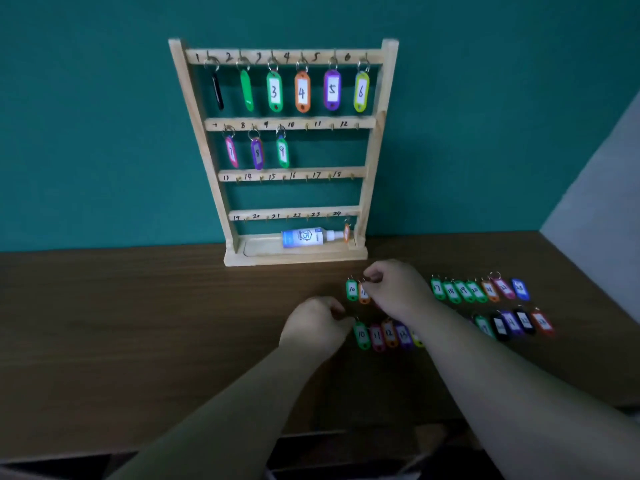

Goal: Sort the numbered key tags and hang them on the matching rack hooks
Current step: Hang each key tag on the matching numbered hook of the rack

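Observation:
A wooden rack (372,150) stands against the teal wall, its hooks numbered 1 to 24. Tags 1 to 9 hang on the top two rows, among them green tag 3 (274,92). An orange tag (346,233) hangs on hook 24. Two rows of loose tags lie on the table to the right. My right hand (398,289) pinches the ring of the orange tag (363,295) beside green tag 10 (352,289) in the far row. My left hand (313,325) has its fingers curled at the ring of the near row's green tag 10 (361,336).
A white and blue spray bottle (304,237) lies in the rack's base tray. The far row runs on to a blue tag (520,288), the near row to a red tag (542,322). The brown table (138,323) ends at a front edge near me.

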